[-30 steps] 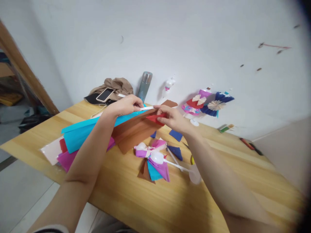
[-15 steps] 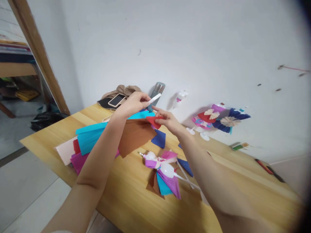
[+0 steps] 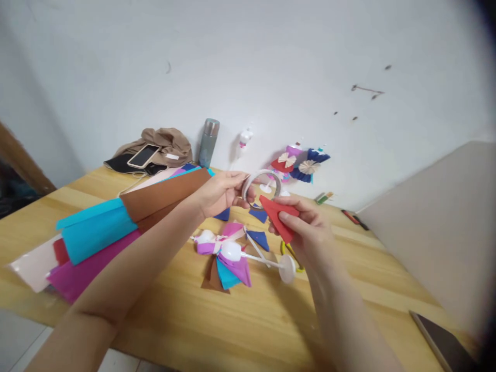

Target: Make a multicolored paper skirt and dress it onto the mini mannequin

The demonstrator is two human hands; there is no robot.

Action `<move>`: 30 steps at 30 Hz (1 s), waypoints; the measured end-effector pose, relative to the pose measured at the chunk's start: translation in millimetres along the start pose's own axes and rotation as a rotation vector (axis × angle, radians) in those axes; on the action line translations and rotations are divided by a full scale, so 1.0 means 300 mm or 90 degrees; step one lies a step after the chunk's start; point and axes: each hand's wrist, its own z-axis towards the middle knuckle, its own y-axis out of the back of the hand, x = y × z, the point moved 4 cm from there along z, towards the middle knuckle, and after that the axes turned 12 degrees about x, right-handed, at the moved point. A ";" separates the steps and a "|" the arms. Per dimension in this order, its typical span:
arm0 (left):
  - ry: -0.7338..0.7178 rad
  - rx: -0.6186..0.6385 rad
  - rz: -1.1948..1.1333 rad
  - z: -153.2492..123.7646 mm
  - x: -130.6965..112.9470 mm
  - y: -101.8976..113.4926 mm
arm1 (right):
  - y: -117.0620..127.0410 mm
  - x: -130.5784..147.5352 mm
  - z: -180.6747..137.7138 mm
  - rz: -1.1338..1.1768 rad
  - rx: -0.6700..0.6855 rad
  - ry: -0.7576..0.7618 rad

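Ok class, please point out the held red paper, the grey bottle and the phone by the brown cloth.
Red paper (image 3: 274, 209): head view, on its exposed flat face.
Grey bottle (image 3: 208, 146): head view, middle of its body.
Phone (image 3: 143, 156): head view, on its dark screen.

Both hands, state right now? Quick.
Left hand: closed, holding the tape roll by its rim.
Right hand: closed, holding a folded red scrap between thumb and fingers.

The wooden table bears piled coloured sheets, blue scraps, a white figure lying down, a grey flask
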 end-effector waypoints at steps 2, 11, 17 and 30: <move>0.038 0.011 -0.037 0.009 0.042 -0.027 | 0.043 0.003 -0.014 0.017 -0.024 0.010; 0.091 -0.071 0.130 0.014 0.091 -0.063 | 0.176 0.054 -0.004 -0.022 -0.021 0.067; 0.127 -0.073 0.184 0.015 0.085 -0.105 | 0.181 0.062 0.003 -0.004 -0.036 0.055; 0.072 -0.098 0.209 0.019 0.086 -0.113 | 0.125 0.024 -0.012 -0.062 -0.033 0.032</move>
